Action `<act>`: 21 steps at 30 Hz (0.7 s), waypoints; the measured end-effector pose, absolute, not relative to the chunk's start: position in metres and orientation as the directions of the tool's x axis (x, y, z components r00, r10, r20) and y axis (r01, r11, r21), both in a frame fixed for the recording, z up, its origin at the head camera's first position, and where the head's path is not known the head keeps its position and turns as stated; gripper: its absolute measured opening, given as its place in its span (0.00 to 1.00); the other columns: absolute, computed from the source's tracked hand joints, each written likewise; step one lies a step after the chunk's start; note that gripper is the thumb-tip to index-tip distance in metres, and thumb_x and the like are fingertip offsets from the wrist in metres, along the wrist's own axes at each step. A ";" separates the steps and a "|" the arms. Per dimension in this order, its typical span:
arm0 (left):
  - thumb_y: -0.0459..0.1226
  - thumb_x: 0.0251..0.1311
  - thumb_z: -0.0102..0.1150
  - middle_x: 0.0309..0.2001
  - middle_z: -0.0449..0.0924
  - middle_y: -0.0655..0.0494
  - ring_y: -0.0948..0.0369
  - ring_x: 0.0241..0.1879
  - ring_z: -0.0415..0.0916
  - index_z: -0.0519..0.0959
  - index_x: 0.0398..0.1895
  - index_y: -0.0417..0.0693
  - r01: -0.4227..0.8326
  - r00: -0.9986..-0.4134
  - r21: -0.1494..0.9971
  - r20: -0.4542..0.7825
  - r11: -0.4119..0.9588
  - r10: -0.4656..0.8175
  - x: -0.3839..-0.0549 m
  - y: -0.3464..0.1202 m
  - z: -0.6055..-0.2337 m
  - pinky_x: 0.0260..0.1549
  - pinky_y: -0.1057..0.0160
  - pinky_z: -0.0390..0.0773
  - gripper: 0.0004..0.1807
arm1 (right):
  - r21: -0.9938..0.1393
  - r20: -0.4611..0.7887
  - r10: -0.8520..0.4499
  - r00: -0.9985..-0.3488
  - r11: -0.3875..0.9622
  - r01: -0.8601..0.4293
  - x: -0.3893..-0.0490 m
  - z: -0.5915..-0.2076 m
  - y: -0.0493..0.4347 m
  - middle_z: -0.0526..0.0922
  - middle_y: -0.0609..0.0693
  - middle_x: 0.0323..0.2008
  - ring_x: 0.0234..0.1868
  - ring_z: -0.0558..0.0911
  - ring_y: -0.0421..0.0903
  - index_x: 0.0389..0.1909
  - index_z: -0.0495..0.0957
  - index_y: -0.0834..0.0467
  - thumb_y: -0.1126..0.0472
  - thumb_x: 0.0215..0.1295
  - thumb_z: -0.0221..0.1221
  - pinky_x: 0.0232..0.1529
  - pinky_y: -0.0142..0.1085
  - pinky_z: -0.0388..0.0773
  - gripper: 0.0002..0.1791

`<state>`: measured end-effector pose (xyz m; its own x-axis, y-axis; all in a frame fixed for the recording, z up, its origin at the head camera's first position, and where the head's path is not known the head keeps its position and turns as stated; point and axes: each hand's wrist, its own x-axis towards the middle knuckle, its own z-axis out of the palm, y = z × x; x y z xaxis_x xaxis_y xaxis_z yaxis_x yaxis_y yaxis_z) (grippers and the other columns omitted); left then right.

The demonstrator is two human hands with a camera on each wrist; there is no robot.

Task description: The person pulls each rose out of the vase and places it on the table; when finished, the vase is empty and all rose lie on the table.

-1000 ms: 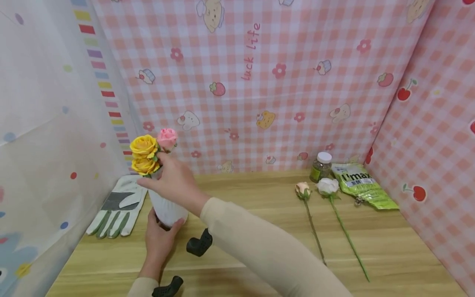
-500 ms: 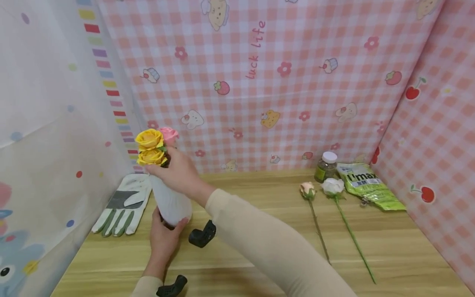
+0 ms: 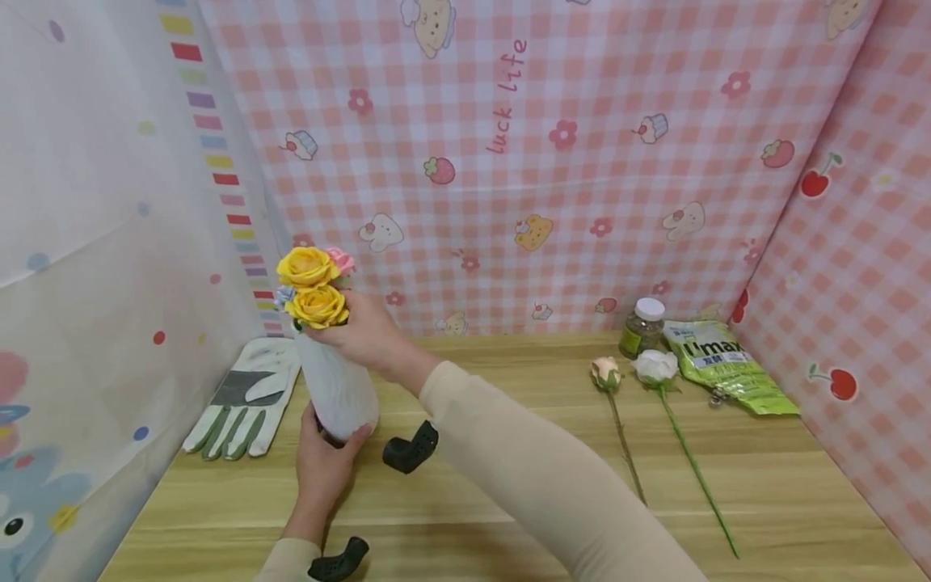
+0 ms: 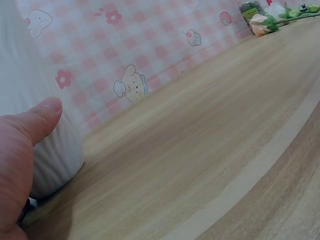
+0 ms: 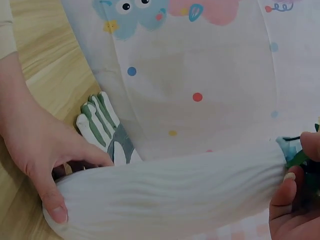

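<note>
A white ribbed vase (image 3: 336, 392) stands on the wooden table, leaning slightly left in the head view. My left hand (image 3: 323, 469) grips it low down, thumb (image 4: 47, 116) against its side. At the mouth, my right hand (image 3: 374, 335) pinches the lower yellow rose (image 3: 318, 306) just under its bloom. Another yellow rose (image 3: 307, 267) sits above it, a pink flower (image 3: 342, 260) peeks out behind, and a small bluish flower (image 3: 284, 297) shows at the left. In the right wrist view, right-hand fingers (image 5: 284, 200) close around green leaves by the vase's mouth.
A white, grey and green glove (image 3: 247, 396) lies left of the vase. To the right are a peach rose (image 3: 606, 373) and a white rose (image 3: 656, 366) with long stems, a white-lidded jar (image 3: 643, 327) and a green bag (image 3: 735, 372). Printed cloth walls surround the table.
The yellow roses have shifted up and slightly right, now partly covering the pink flower and right thumb. The bluish flower has come into view. The left hand keeps its grip low on the vase.
</note>
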<state>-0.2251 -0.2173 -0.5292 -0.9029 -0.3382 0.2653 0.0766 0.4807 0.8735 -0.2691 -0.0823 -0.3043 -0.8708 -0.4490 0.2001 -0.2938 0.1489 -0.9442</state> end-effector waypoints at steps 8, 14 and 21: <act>0.52 0.48 0.73 0.66 0.62 0.43 0.46 0.63 0.64 0.50 0.75 0.50 0.077 -0.902 0.873 0.267 0.482 -0.339 -0.226 -0.217 -0.530 0.57 0.45 0.66 0.55 | -0.936 0.226 -0.459 -0.859 0.143 -0.323 -0.278 -0.308 -0.078 0.77 0.45 0.56 0.55 0.76 0.38 0.62 0.72 0.54 0.63 0.65 0.62 0.52 0.32 0.74 0.24; 0.51 0.48 0.73 0.66 0.62 0.43 0.46 0.63 0.64 0.51 0.74 0.49 0.106 -0.896 0.872 0.292 0.477 -0.334 -0.225 -0.217 -0.530 0.57 0.45 0.66 0.55 | -0.955 0.208 -0.463 -0.861 0.093 -0.281 -0.282 -0.305 -0.078 0.77 0.47 0.57 0.56 0.75 0.39 0.62 0.72 0.56 0.67 0.65 0.60 0.54 0.33 0.73 0.24; 0.50 0.48 0.74 0.66 0.63 0.44 0.47 0.63 0.64 0.51 0.74 0.49 0.113 -0.894 0.872 0.298 0.476 -0.333 -0.225 -0.217 -0.530 0.57 0.46 0.65 0.54 | -0.962 0.205 -0.459 -0.864 0.070 -0.265 -0.282 -0.302 -0.077 0.79 0.44 0.56 0.56 0.75 0.36 0.60 0.76 0.55 0.59 0.67 0.60 0.55 0.33 0.73 0.20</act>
<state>-0.2251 -0.2174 -0.5299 -0.8945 -0.3333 0.2981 0.1132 0.4762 0.8720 -0.2823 -0.0767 -0.3016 -0.8644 -0.4593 0.2046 -0.2650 0.0704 -0.9617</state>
